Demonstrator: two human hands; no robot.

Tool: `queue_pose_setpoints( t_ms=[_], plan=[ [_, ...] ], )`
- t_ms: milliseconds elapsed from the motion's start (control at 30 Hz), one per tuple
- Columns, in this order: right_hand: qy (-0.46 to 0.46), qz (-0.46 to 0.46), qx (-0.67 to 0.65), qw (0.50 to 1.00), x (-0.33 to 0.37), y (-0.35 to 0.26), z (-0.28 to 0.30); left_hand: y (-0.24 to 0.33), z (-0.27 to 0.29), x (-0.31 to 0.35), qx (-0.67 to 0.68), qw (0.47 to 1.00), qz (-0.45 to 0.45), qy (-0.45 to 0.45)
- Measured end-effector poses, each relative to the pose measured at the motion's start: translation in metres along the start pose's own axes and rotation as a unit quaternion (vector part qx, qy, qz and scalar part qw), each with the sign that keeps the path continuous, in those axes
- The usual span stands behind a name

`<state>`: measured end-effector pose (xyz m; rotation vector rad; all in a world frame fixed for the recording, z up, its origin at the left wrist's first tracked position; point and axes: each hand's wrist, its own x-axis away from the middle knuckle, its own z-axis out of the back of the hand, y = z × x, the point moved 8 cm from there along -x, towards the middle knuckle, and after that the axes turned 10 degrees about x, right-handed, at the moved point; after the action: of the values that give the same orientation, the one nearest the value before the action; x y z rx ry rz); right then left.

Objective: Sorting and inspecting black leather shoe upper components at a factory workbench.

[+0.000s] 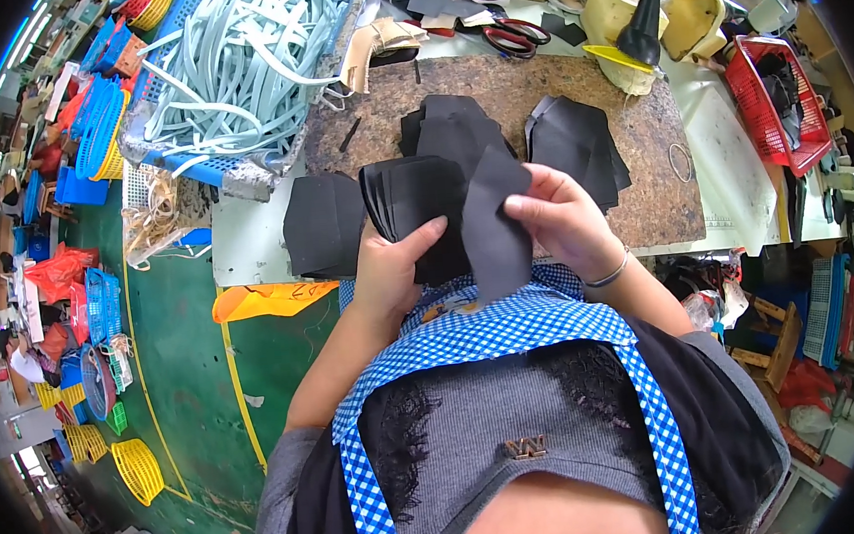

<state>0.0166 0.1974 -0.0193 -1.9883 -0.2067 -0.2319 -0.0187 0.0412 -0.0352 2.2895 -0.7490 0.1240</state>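
Note:
My left hand [398, 259] is closed around a fanned stack of black cut sheet pieces [411, 196], its thumb pressed on top. Between the thumb and fingers of my right hand [561, 211] is a single black cut piece [496, 226] with shaped edges, held just beside the stack. Behind my hands, a pile of black pieces [456, 124] lies on the worn brown board [662, 188]. Another black pile [573, 145] rests to the right, and a further black stack [323, 220] sits at the left. Whether they are leather or another sheet material, I cannot tell.
A blue basket [172, 151] heaped with pale blue strips [241, 71] stands at the back left. Scissors [514, 37] lie at the back, near a black-nozzled container [639, 34] and a yellow block-like container [694, 20]. A red basket [808, 132] is at the far right.

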Motion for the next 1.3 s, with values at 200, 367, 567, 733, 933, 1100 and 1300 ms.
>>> queue_pose_setpoints(
  t_ms=[200,367,567,733,933,1100,1300],
  plan=[
    [0.035,0.074,0.197,0.977,-0.008,0.008,-0.005,0.006,-0.015,0.003,-0.066,0.995,-0.078,0.000],
    [0.066,0.093,0.141,0.983,-0.008,0.013,0.001,0.003,-0.010,0.009,0.034,0.999,0.016,0.013],
    [0.019,0.020,0.175,0.984,-0.008,0.028,-0.005,0.016,0.010,0.012,-0.051,0.996,-0.066,0.034],
    [0.010,0.025,0.128,0.991,-0.016,0.024,-0.010,0.022,0.004,0.010,-0.088,0.987,-0.129,0.044],
    [0.010,-0.024,0.025,0.999,-0.013,0.019,-0.011,0.029,0.006,0.016,-0.015,0.997,-0.075,0.029],
    [-0.005,0.006,-0.027,1.000,-0.013,0.017,-0.027,0.031,0.003,0.015,-0.054,0.995,-0.074,0.048],
    [-0.027,-0.023,-0.050,0.998,-0.014,0.020,-0.030,0.029,0.009,0.015,0.047,0.996,-0.037,0.062]
  ],
)
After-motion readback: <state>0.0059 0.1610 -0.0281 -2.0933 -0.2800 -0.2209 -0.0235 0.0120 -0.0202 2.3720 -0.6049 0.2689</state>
